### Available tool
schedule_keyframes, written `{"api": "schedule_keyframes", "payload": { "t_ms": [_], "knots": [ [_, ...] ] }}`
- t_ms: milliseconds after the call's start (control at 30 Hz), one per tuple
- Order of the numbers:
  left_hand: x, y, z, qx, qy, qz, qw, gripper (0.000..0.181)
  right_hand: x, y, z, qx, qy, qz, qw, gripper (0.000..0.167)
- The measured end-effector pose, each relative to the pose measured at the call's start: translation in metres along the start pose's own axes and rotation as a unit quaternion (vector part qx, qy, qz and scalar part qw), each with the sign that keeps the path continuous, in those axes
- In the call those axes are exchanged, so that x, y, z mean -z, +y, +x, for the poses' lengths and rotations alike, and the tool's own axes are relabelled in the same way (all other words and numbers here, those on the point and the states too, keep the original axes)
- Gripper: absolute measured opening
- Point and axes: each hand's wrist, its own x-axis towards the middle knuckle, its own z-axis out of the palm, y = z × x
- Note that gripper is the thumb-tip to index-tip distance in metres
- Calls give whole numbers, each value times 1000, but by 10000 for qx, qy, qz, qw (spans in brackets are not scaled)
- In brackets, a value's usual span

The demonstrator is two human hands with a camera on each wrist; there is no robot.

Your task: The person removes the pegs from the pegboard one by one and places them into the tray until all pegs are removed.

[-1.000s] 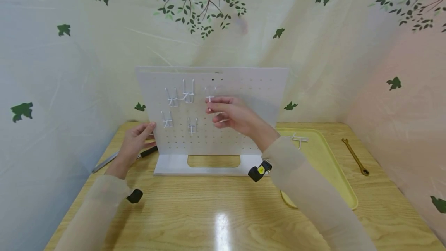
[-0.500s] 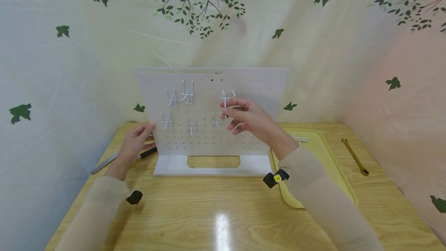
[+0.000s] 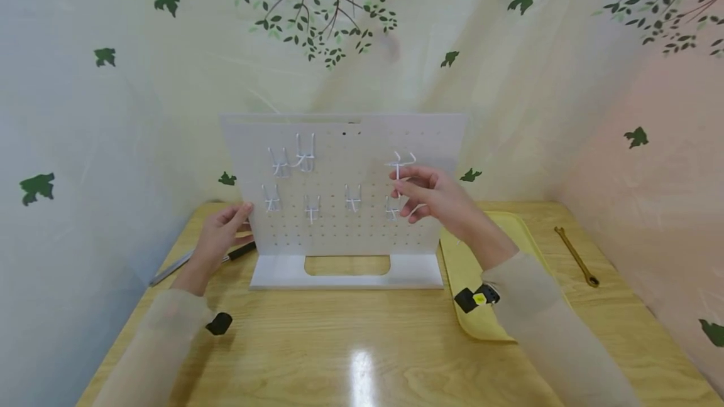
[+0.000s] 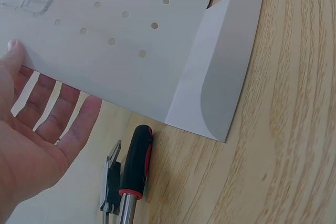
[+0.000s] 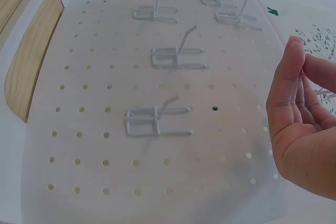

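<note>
Bracing with left hand, gripping edge of white pegboard between thumb and fingers. Pinching white wire hook in right hand, before pegboard's upper right. Probably picking its spot; next, likely square up and push in

The white rectangular perforated pegboard looks matt, its white wire hooks smooth (like coated metal). Beneath the pegboard, the pale wood-grained counter shines; right of the pegboard, the slim golden wrench looks metallic.
</note>
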Motion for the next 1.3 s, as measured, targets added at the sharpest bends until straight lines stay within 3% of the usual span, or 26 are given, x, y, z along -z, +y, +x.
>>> {"api": "schedule_keyframes", "payload": {
  "t_ms": [267, 600, 700, 867, 1067, 1300],
  "knots": [
    [-1, -4, 0, -74, 55, -7, 10000, 63, 23, 5, -14, 112, 310, -450, 9984, 46],
    [0, -1, -1, -32, 55, 83, 9999, 67, 60, 13, -37, 310, 835, -475, 9949, 47],
    [0, -1, -1, -54, 47, 94, 9999, 67, 72, 20, -46, 395, 922, -463, 9939, 42],
    [-1, -2, 0, -81, 31, 51, 9999, 64, 96, 34, -54, 433, 1020, -164, 9937, 19],
    [-1, -3, 0, -68, 48, -12, 10000, 59, 135, 62, -60, 205, 1333, -181, 9907, 15],
    [-1, -4, 1, -87, 44, 9, 10000, 62, 177, 104, -72, -491, 1745, -286, 9830, 12]
  ]
}}
